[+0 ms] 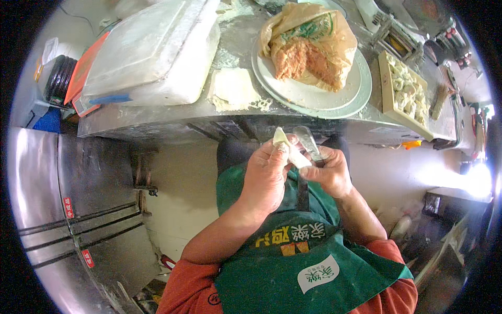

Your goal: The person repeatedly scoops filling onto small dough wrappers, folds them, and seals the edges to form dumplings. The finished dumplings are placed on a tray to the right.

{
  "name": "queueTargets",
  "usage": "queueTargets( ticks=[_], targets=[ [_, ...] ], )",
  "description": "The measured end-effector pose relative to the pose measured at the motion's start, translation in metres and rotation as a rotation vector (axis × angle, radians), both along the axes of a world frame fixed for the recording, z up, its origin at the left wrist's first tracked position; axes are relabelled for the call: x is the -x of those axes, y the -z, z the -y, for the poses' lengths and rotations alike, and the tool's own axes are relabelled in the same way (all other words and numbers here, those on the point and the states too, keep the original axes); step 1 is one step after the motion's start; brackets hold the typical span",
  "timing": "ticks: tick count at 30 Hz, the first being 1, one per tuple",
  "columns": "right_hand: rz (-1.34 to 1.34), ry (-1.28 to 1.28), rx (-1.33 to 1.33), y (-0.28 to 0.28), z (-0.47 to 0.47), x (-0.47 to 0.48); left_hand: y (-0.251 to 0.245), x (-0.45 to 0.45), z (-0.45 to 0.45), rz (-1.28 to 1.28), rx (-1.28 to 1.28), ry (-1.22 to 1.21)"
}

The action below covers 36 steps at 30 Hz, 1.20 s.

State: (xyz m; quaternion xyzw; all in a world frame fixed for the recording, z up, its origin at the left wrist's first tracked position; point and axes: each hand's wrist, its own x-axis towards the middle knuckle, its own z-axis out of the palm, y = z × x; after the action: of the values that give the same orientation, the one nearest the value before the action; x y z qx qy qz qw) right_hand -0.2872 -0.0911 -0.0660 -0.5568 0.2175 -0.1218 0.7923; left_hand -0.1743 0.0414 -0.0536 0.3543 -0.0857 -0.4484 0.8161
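Between my hands, above my lap, is a folded dough wrapper [297, 157], pale and dusted with flour. My left hand [268, 167] pinches it with the thumb on top. My right hand [329, 168] holds a flat metal spatula [308, 141], blade pointing away from me, while its thumb touches the wrapper's lower corner. Whether filling lies inside the wrapper is hidden. Ahead on the counter, a plastic bag of pinkish minced filling [306, 64] lies open on stacked round plates [361, 94]. Left of the plates sits a stack of square dough wrappers [234, 86] in loose flour.
A large, flour-dusted plastic container [149, 51] covers the counter's left side. At right, a shallow tray [386, 84] holds several folded dumplings [408, 90], with a small brush [438, 101] beside it. A steel cabinet [98, 172] stands at my left. The counter's front edge [176, 114] curves before me.
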Motion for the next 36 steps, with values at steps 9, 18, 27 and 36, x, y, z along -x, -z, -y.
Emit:
queueTargets(
  ticks=[9,18,27,36],
  targets=[
    [0.161,0.131,0.803,-0.007,0.009,0.000,-0.011,-0.008,-0.001,1.149,-0.633,0.021],
    [0.060,0.026,0.870,-0.014,0.012,0.001,-0.027,-0.015,-0.001,1.443,-0.698,0.340],
    [0.034,0.141,0.762,-0.014,0.021,0.010,-0.022,-0.006,0.000,0.762,-0.383,0.325],
    [0.016,0.205,1.027,-0.029,0.063,0.031,-0.023,-0.004,0.000,0.723,-0.313,0.320]
  ],
)
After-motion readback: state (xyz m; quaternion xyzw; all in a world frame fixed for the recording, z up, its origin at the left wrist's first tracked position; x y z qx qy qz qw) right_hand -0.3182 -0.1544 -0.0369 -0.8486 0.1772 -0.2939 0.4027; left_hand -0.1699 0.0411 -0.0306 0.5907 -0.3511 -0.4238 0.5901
